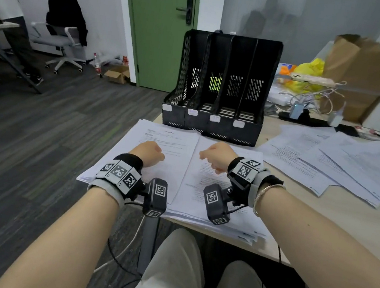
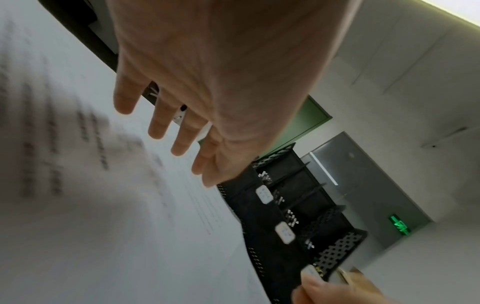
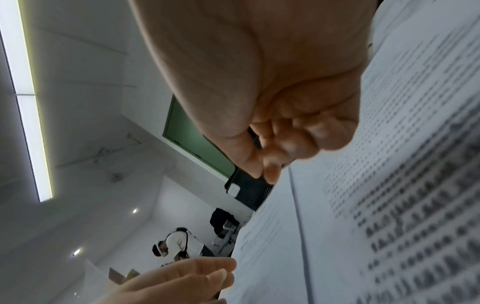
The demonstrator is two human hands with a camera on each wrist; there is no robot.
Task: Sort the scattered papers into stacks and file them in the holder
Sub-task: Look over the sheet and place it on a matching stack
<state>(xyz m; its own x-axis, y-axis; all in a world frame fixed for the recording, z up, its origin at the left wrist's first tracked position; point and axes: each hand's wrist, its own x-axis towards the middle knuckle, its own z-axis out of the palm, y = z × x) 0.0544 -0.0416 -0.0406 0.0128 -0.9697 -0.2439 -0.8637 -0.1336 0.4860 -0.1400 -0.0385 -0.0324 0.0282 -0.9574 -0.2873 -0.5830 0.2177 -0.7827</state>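
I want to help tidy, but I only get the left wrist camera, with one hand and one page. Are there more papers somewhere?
Observer: Yes. Loose papers lie spread on the table, right of the black holder.
Operator: Is anything in the holder?
Observer: No. The head camera shows all four slots with no paper in them.
Operator: What is the other hand doing?
Observer: The right hand is over the near pile, fingers curled, with nothing in them that I can see.
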